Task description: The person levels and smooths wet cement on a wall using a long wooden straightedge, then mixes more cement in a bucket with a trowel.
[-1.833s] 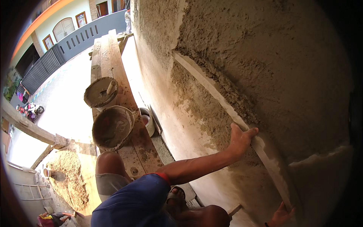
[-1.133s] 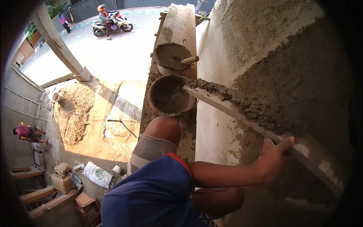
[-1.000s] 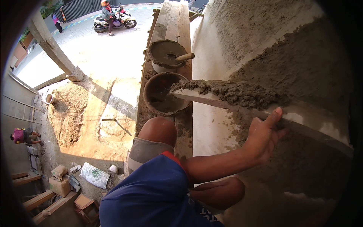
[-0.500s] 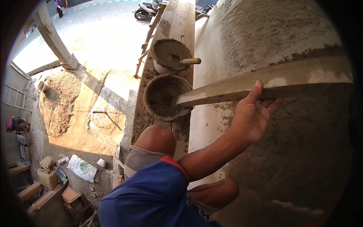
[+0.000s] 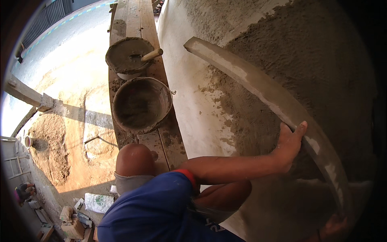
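A long mortar-smeared straightedge (image 5: 250,76), bowed by the lens, lies slantwise along the plastered wall (image 5: 334,52) on my right. My left hand (image 5: 288,147) grips its lower edge near the middle, with the fingers partly hidden by it. Down at the near end, in shadow, my right hand (image 5: 334,228) is closed round the straightedge. On the plank scaffold (image 5: 151,145) to the left stands a bucket (image 5: 164,99) with wet mortar in the bottom. Behind that is a fuller mortar bucket (image 5: 108,60), where a wooden-handled tool (image 5: 152,55) rests, its blade mostly sunk.
Below the scaffold on the left lie a sand heap (image 5: 50,149) and a white sack (image 5: 98,203). A post (image 5: 24,92) rises at far left. Another person (image 5: 25,191) bends by the left wall. My knee (image 5: 135,159) is close to the nearer bucket.
The straightedge's far end has left the nearer bucket and swung up against the wall. My left hand has shifted along with it; my right hand has come into view. The whole view has turned rightward.
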A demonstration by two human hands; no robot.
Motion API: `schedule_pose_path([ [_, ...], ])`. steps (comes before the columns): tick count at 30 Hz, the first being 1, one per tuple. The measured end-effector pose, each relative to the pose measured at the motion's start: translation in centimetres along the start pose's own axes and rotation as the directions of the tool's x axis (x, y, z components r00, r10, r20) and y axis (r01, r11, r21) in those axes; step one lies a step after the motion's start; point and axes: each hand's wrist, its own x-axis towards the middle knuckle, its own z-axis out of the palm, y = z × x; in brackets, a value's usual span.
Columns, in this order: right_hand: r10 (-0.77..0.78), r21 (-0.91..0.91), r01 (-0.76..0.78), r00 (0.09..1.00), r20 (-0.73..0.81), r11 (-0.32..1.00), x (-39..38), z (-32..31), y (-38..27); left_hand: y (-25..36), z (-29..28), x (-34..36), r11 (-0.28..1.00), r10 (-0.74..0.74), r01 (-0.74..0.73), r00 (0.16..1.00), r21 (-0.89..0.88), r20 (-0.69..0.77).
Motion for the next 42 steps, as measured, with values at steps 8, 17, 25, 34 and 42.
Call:
schedule_pose_path([
  [8,0.742,0.185,-0.749,0.528,-0.413,0.636,-28.0,-14.9,20.5,-12.4,-22.7,6.3,0.944,0.077,0.145,0.778,0.297,-0.624],
  [17,0.949,0.496,-0.815,0.206,-0.237,0.301,-44.1,-16.2,37.5,-17.0,-48.3,15.4,0.688,0.137,0.491,0.635,0.534,-0.760],
  [25,0.972,0.632,-0.739,0.193,-0.134,0.234,-46.3,-14.1,44.4,-15.2,-49.9,20.2,0.600,0.396,0.385,0.620,0.702,-0.678],
  [34,0.955,0.708,-0.650,0.273,-0.119,0.274,-42.8,-4.8,42.8,-7.9,-35.8,25.7,0.267,0.694,0.190,0.642,0.945,-0.326],
  [42,0.963,0.781,-0.600,0.271,-0.003,0.171,-35.0,4.3,36.8,-0.9,-23.6,30.7,0.227,0.665,-0.002,0.731,0.974,-0.154],
])
